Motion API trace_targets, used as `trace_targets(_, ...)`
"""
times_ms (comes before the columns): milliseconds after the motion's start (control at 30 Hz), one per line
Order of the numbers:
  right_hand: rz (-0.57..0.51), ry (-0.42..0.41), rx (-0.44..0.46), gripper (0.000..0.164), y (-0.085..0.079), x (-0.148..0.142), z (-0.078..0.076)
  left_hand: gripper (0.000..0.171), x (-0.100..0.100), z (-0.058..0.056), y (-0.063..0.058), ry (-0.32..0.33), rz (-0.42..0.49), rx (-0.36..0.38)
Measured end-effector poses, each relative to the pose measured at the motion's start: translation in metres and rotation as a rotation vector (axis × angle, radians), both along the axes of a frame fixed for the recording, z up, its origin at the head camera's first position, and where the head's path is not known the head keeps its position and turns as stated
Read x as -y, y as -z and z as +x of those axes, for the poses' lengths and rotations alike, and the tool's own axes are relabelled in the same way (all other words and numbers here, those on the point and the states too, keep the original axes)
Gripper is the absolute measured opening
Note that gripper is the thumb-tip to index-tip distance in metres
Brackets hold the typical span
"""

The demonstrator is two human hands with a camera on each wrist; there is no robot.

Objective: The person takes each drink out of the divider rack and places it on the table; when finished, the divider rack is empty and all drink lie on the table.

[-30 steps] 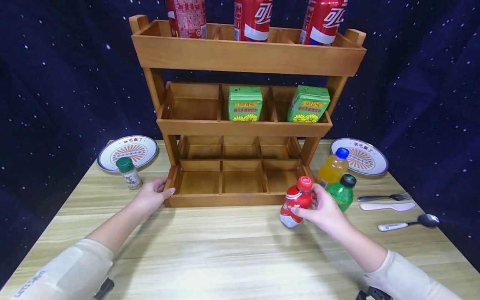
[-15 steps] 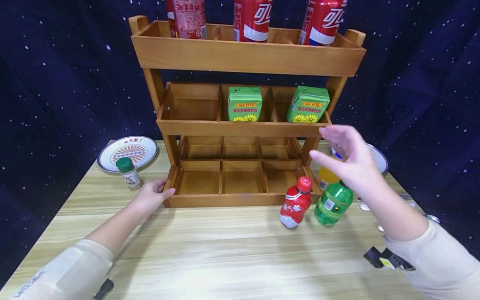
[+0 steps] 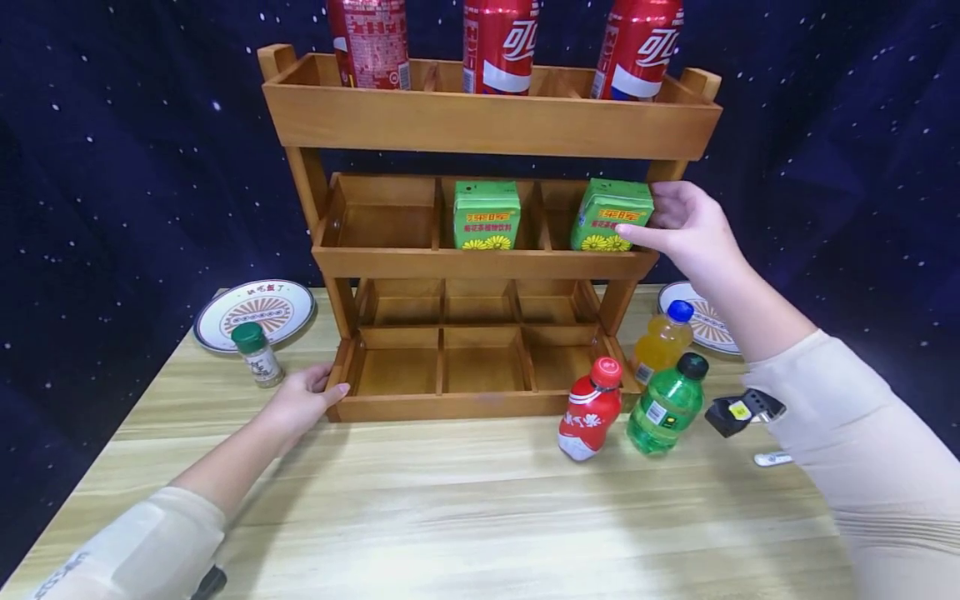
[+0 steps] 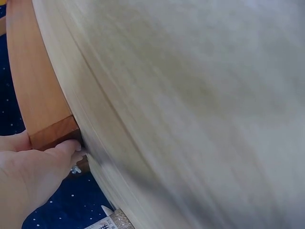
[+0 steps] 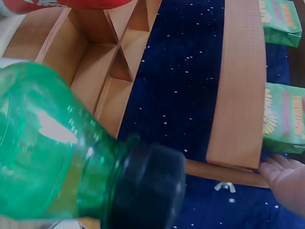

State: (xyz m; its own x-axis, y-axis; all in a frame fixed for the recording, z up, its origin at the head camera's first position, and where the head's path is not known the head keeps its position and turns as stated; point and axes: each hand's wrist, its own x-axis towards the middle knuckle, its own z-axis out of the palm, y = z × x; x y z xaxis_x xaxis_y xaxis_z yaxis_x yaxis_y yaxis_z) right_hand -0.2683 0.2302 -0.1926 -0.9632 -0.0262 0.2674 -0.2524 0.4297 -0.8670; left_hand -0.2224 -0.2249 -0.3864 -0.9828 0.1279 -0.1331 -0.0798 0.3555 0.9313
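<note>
A wooden three-tier rack (image 3: 487,265) stands on the table. My left hand (image 3: 300,404) grips its lower left corner; the left wrist view shows thumb and fingers around the wooden end (image 4: 55,133). On the middle tier, my right hand (image 3: 693,229) is at the right-hand green drink carton (image 3: 611,215), thumb across its front and fingers at its right side. That carton leans slightly in its compartment. Another green carton (image 3: 486,217) sits in the middle compartment. In the right wrist view, the right hand (image 5: 286,183) is partly cut off beside the carton (image 5: 286,119).
Red cola cans (image 3: 501,50) stand on the top tier. Before the rack's right end are a red bottle (image 3: 588,421), a green bottle (image 3: 666,408) and an orange drink bottle (image 3: 660,346). A shaker (image 3: 258,358) and a plate (image 3: 288,292) lie left; another plate (image 3: 708,321) lies right.
My right hand has let go of the red bottle, which stands on the table, and risen to the right-hand carton on the middle tier. The left hand stays on the rack.
</note>
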Motion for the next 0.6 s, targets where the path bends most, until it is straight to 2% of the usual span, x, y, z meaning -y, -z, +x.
trace_targets(133, 0.015, -0.006, 0.030, 0.080, 0.004, 0.007, -0.012, 0.060, 0.001, -0.001, 0.001, -0.001, -0.010, -0.002)
trace_targets(233, 0.075, 0.017, 0.021, 0.078, 0.006, 0.010, -0.018, 0.061, 0.000, -0.001, 0.002, -0.003, -0.012, 0.003)
trace_targets(333, 0.087, 0.037, 0.003, 0.073, 0.008, 0.011, -0.020, 0.061, 0.000, 0.000, 0.002, -0.007, -0.013, 0.004)
trace_targets(500, -0.004, 0.070, -0.059, 0.065, 0.011, 0.014, -0.017, 0.061, -0.001, 0.000, 0.000, -0.007, -0.025, 0.005)
trace_targets(600, -0.080, 0.091, -0.120, 0.059, 0.006, 0.018, -0.009, 0.061, -0.001, 0.000, -0.001, -0.003, -0.028, 0.010)
